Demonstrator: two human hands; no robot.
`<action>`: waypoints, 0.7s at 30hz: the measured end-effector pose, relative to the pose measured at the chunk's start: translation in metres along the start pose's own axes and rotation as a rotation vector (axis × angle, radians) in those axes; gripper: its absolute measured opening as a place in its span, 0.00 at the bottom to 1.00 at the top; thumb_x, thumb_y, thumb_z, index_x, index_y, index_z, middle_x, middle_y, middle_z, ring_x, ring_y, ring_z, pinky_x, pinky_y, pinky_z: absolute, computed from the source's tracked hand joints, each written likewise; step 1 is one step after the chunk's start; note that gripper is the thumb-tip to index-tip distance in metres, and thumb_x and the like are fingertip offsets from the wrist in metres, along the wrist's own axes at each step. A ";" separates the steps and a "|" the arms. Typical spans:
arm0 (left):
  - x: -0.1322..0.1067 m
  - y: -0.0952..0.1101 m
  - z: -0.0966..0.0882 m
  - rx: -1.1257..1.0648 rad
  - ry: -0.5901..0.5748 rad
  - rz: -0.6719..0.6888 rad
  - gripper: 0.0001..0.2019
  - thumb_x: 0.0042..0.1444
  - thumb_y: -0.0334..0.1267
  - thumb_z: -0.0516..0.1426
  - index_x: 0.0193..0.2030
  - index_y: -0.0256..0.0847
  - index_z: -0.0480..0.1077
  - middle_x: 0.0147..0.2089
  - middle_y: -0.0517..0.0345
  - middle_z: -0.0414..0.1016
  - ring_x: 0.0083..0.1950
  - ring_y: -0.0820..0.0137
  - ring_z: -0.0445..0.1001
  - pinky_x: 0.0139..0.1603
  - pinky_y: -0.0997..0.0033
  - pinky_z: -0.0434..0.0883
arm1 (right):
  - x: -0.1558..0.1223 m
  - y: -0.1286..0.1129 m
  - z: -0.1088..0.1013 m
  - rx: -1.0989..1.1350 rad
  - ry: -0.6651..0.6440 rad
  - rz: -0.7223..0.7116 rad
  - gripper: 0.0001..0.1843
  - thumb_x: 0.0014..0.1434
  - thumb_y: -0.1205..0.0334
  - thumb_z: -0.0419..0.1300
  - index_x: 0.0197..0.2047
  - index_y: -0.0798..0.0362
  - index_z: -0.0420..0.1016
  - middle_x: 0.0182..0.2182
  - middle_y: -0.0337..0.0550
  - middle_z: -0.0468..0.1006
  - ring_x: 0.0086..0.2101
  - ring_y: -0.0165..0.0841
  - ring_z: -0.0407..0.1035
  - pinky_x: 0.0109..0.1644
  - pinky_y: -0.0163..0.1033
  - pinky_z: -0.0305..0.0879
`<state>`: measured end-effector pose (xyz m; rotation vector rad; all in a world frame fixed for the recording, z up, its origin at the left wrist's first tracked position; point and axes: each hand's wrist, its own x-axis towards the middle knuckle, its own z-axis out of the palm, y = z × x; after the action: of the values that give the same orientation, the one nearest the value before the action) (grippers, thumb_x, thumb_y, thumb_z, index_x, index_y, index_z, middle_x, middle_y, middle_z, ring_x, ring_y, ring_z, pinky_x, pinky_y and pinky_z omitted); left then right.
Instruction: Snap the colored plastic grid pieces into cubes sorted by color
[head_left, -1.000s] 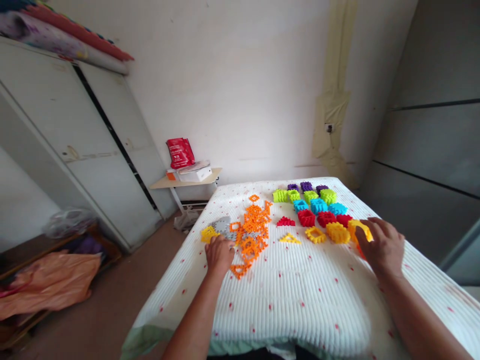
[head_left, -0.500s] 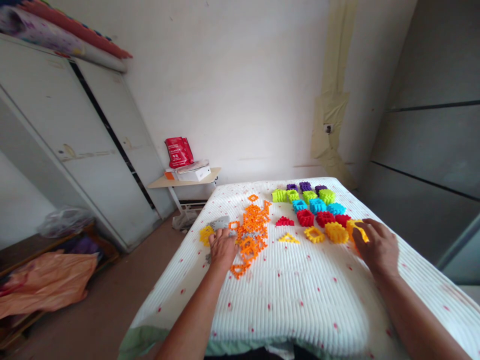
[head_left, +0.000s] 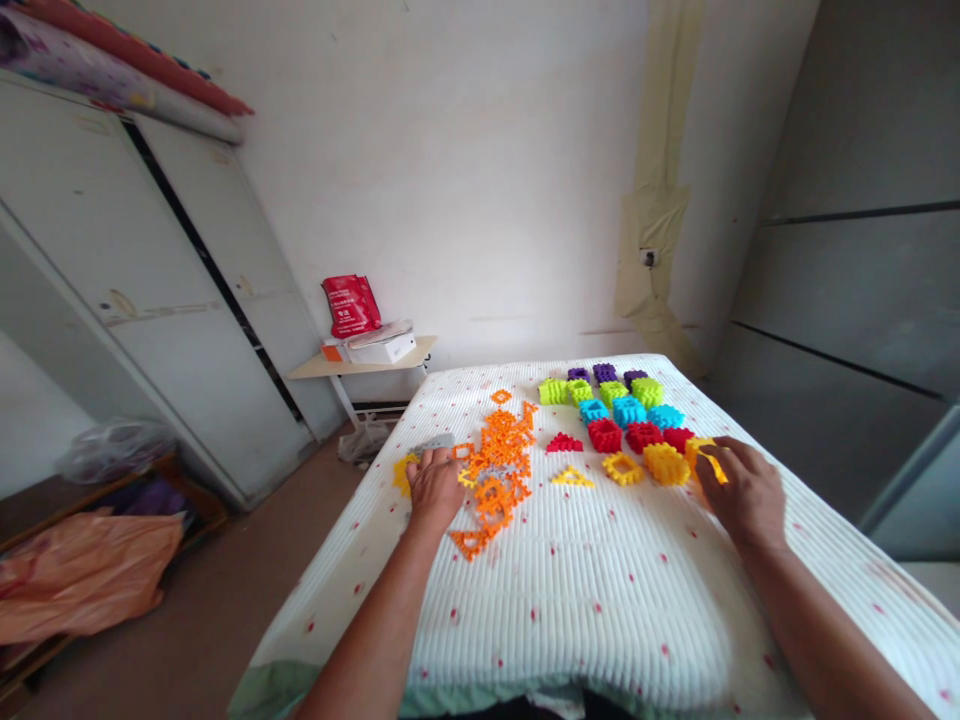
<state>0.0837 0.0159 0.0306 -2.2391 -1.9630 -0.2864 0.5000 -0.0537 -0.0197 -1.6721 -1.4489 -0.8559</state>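
Note:
My left hand point(head_left: 435, 488) is closed at the left of the orange pile, with a small yellow interlocking piece point(head_left: 467, 478) at its thumb side. Its fingertips are partly hidden. Other yellow pieces point(head_left: 402, 474) and grey pieces point(head_left: 436, 441) lie beside and beyond this hand. My right hand point(head_left: 752, 490) has its fingers curled round a stack of yellow interlocking pieces point(head_left: 699, 452), at the right end of the yellow row. Next to it stand another yellow stack point(head_left: 666, 464) and a yellow ring-shaped stack point(head_left: 622, 468). A yellow triangle point(head_left: 572, 477) lies flat farther left.
A pile of orange pieces point(head_left: 504, 440) spreads across the middle left of the bed point(head_left: 570, 610). Rows of red point(head_left: 604, 435), blue point(head_left: 628, 410), green point(head_left: 580, 391) and purple stacks point(head_left: 604, 372) stand beyond the yellow row. A small table point(head_left: 307, 368) stands past the bed's far left corner.
The yellow piece now shows at my left thumb, where it was not visible before. My right hand stays at the yellow stack. The whole view has shifted slightly.

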 end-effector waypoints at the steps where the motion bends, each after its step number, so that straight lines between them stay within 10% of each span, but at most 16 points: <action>1: 0.000 -0.001 -0.003 0.017 0.014 -0.022 0.10 0.49 0.30 0.54 0.36 0.44 0.73 0.52 0.54 0.68 0.55 0.62 0.58 0.51 0.59 0.54 | 0.000 0.000 0.000 0.000 -0.003 -0.002 0.15 0.59 0.57 0.50 0.36 0.54 0.75 0.40 0.49 0.74 0.37 0.38 0.66 0.36 0.40 0.56; 10: -0.011 -0.007 -0.019 -0.038 0.135 -0.102 0.11 0.52 0.34 0.53 0.41 0.44 0.74 0.45 0.52 0.73 0.50 0.61 0.64 0.48 0.63 0.60 | 0.002 -0.006 -0.003 0.037 0.013 -0.018 0.12 0.58 0.59 0.51 0.35 0.53 0.75 0.38 0.48 0.75 0.36 0.36 0.67 0.38 0.40 0.59; 21: -0.009 0.108 0.005 -0.407 0.097 0.130 0.10 0.50 0.35 0.57 0.40 0.43 0.75 0.41 0.55 0.76 0.46 0.66 0.69 0.49 0.67 0.62 | 0.004 -0.022 -0.008 0.060 -0.022 0.000 0.13 0.60 0.61 0.49 0.35 0.54 0.74 0.39 0.48 0.75 0.39 0.35 0.67 0.43 0.40 0.59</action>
<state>0.1898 -0.0060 0.0254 -2.5193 -1.8297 -0.8269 0.4790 -0.0568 -0.0095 -1.6414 -1.4753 -0.7896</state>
